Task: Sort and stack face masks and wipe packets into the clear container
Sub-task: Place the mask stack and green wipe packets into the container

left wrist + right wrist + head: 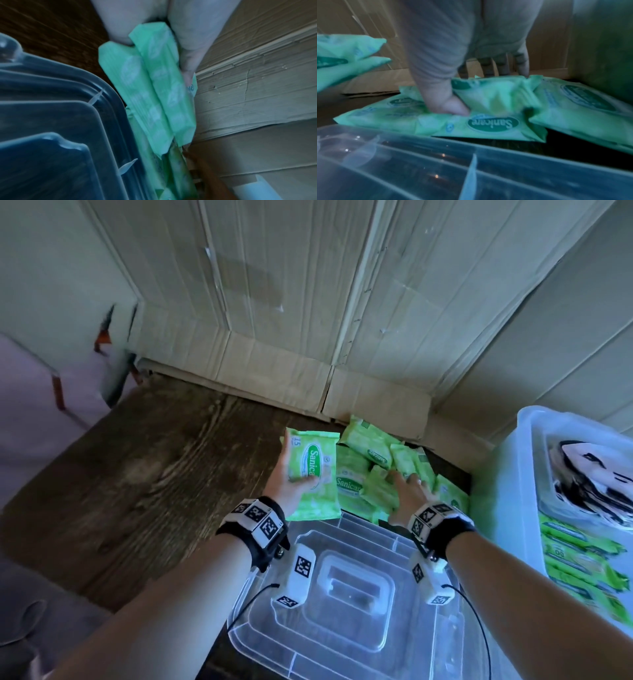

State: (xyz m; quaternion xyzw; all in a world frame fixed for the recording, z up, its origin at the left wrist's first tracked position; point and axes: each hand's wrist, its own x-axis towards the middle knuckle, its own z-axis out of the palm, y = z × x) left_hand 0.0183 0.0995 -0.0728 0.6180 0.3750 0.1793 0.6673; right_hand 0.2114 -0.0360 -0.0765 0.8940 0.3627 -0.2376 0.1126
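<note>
Wipe packets are gathered beside a clear lid (346, 587).
Two packets (310, 474) are gripped by the left hand (286, 486); the pile (376, 474) is pinched by the right hand (409, 493).

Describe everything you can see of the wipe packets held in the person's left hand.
The held wipe packets are soft, light-green plastic pouches; the top one bears a darker green oval label with white lettering and "15" near its far end. The left wrist view shows two packets stacked. The left hand grips them from below, thumb across the top, lifted above the wooden table, left of the loose pile.
</note>
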